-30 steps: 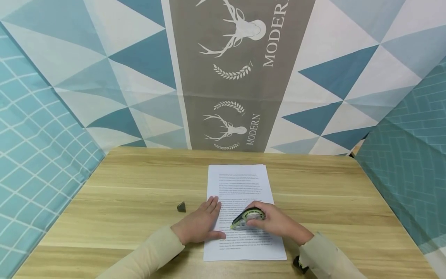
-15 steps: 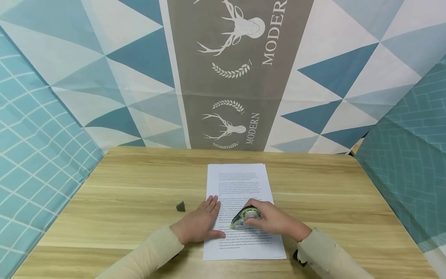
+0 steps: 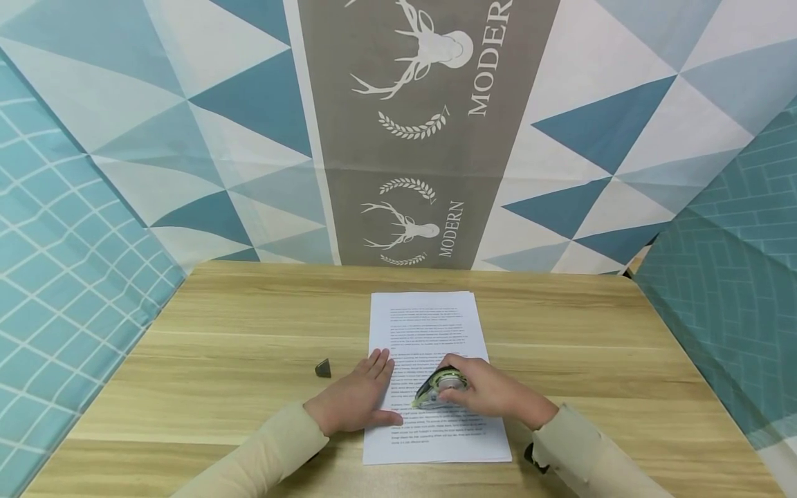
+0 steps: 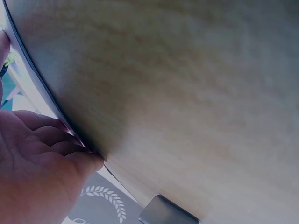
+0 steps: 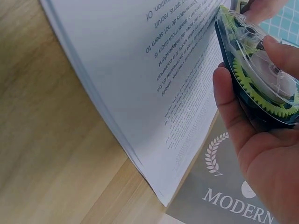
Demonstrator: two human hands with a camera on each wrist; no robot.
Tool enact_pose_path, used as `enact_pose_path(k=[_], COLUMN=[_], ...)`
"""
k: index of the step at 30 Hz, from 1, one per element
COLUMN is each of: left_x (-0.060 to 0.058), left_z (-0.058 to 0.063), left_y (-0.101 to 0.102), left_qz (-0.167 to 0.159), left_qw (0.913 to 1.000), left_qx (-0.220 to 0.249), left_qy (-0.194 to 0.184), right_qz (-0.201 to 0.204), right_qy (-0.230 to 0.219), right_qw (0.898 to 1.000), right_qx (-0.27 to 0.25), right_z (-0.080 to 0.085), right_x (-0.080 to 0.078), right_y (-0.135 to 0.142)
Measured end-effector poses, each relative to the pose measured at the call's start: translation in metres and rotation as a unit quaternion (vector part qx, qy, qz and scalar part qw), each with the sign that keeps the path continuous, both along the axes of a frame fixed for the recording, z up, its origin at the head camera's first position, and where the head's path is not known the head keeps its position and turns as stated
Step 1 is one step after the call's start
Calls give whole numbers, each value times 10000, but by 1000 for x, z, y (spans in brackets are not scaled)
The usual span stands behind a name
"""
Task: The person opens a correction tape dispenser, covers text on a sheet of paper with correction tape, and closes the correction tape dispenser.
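Head view: the right hand (image 3: 488, 391) holds a correction tape dispenser (image 3: 436, 387) between thumb and fingers, over the right part of the paper stack (image 3: 381, 332). The dispenser's narrow tip points left and near, down at the printed lines; whether it touches them I cannot tell. At the stack's left edge, the left hand (image 3: 355, 398) rests with fingers extended onto the paper, thumb spread toward the near side. A small dark piece (image 3: 323, 369) lies on the wooden table (image 3: 249, 346), left of that hand. Another dark object (image 3: 535, 458) sits partly hidden beside the right sleeve (image 3: 579, 453).
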State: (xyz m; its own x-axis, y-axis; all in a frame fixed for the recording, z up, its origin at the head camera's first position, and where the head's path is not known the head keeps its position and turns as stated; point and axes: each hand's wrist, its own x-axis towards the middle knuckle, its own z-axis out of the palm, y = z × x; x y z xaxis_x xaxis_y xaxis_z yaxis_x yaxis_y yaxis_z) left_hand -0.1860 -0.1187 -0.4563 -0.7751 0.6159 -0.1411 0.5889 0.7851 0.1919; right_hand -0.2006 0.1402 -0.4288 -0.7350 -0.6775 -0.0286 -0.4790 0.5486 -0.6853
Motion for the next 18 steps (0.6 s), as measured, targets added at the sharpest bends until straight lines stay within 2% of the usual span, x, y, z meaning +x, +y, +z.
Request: enact_pose_path(k=[18], left_x=[2], left_z=[4], left_y=[2], left_qz=[36], left_qw=[10000], left_qx=[-15], left_qy=[-73], right_qz=[-122], right_qy=[-289], right_qw=[9995], right_qx=[-40], right_z=[2], right_x=[1], right_y=[12])
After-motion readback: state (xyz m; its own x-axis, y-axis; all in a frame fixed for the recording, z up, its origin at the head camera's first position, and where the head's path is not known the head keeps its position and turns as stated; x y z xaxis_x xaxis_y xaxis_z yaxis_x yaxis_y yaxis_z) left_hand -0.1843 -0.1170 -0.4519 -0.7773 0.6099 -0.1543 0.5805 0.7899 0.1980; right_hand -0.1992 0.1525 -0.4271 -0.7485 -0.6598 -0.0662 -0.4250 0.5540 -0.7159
